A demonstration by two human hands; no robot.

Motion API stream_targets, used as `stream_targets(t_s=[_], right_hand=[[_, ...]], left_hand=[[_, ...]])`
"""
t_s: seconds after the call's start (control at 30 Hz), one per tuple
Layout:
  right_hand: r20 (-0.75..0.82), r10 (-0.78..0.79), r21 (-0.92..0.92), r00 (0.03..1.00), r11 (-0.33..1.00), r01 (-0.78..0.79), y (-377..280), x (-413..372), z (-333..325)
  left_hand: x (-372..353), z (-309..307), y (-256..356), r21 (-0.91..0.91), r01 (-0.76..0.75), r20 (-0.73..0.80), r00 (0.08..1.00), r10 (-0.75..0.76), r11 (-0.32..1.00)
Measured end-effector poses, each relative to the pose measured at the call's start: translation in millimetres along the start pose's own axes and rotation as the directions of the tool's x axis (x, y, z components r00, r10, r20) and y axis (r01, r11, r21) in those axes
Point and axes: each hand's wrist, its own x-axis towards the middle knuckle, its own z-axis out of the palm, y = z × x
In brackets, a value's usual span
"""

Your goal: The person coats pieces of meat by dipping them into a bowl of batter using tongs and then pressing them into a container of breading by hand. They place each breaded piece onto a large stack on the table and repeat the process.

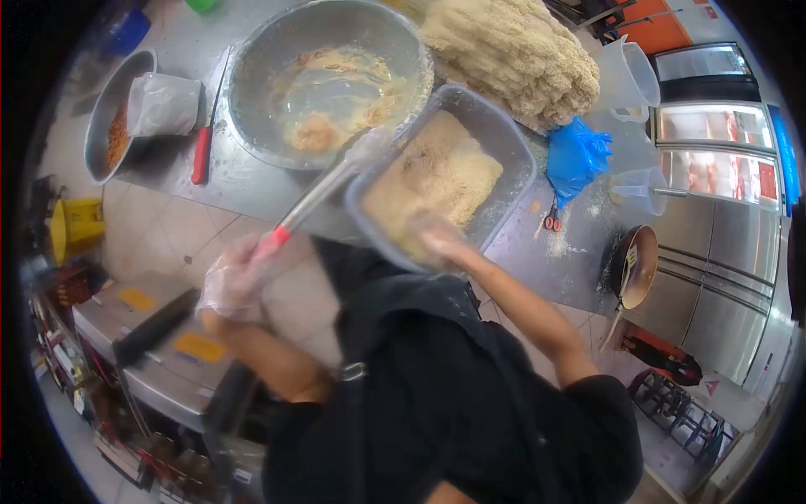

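Observation:
My left hand (231, 279), in a clear plastic glove, is closed round the red-marked handle of metal tongs (315, 196). The tips of the tongs point up and right, between a large steel bowl (243, 126) and a grey plastic tub (514, 197). Wet, pale batter (319, 133) coats the bottom of the bowl. Beige crumbs (457, 181) fill much of the tub. My right hand (437, 239) is at the crumbs near the tub's front edge; motion blur hides its fingers and anything in them.
Behind the tub is a big crumb heap (520, 59). Right of it are a blue bag (579, 155), scissors (552, 217), clear jugs (625, 76) and a pan (642, 265). A red-handled knife (201, 155) and an oval bowl (101, 134) lie left.

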Motion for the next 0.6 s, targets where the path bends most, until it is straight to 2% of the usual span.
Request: stream_targets(t_s=[0.03, 0.07, 0.1, 0.13, 0.17, 0.2, 0.23, 0.27, 0.3, 0.33, 0.4, 0.43, 0.5, 0.53, 0.57, 0.6], right_hand=[[-0.076, 0.136, 0.416, 0.988, 0.905, -0.092, -9, 4, 0], [-0.088, 0.286, 0.759, 0.954, 0.639, -0.122, -17, 10, 0], [-0.091, 0.282, 0.758, 0.955, 0.641, -0.117, -16, 30, 11], [-0.001, 0.305, 0.970, 0.952, 0.233, -0.074, -4, 64, 32], [0.043, 0.292, 0.999, 0.955, 0.004, -0.046, 13, 95, 50], [0.086, 0.279, 0.974, 0.957, -0.225, -0.022, 29, 125, 67], [-0.003, 0.307, 0.999, 0.952, -0.032, 0.013, 47, 151, 85], [-0.096, 0.321, 0.986, 0.942, 0.163, 0.045, 57, 163, 94], [-0.097, 0.322, 0.986, 0.942, 0.162, 0.046, 46, 151, 81], [-0.004, 0.336, 0.976, 0.942, -0.205, 0.077, 21, 125, 53], [0.092, 0.309, 0.835, 0.947, -0.542, 0.096, -1, 100, 18], [0.127, 0.334, 0.849, 0.934, -0.523, 0.071, 6, 90, 8], [0.053, 0.488, 0.949, 0.871, -0.297, 0.109, 33, 82, -2], [-0.077, 0.582, 0.987, 0.810, -0.071, 0.145, 53, 80, -6], [-0.557, 0.449, 0.798, 0.699, 0.524, 0.299, 82, 69, -8], [-0.723, 0.260, 0.568, 0.640, 0.752, 0.335, 85, 59, -21]], left_hand=[[-1, 0, 4, -0.012, 0.003, 0.038, 0.999, -0.003, 1.000], [-3, 0, 8, -0.011, 0.002, 0.035, 0.999, -0.002, 1.000], [-7, 0, 12, -0.021, 0.012, 0.027, 1.000, -0.012, 1.000], [-9, -1, 14, -0.031, 0.022, 0.019, 1.000, -0.021, 0.999], [-9, -3, 12, -0.031, 0.018, 0.011, 1.000, -0.018, 0.999], [-9, -6, 7, 0.047, 0.039, 0.020, 0.999, -0.040, 0.998], [-10, -8, 4, 0.126, 0.061, 0.030, 0.997, -0.065, 0.990], [-11, -8, 6, 0.128, 0.058, 0.031, 0.998, -0.063, 0.990], [-13, -9, 10, 0.151, 0.059, 0.034, 0.997, -0.064, 0.987], [-15, -10, 12, 0.172, 0.060, 0.035, 0.997, -0.067, 0.983], [-18, -10, 15, 0.168, 0.103, 0.004, 0.994, -0.105, 0.980], [-20, -10, 14, 0.163, 0.146, -0.021, 0.989, -0.144, 0.976], [-17, -12, 6, 0.164, 0.129, -0.027, 0.992, -0.126, 0.978], [-16, -11, 2, 0.169, 0.108, -0.030, 0.994, -0.104, 0.980], [-15, -11, 4, 0.167, 0.114, -0.027, 0.993, -0.111, 0.979], [-14, -11, 10, 0.173, 0.141, -0.013, 0.990, -0.141, 0.975]])
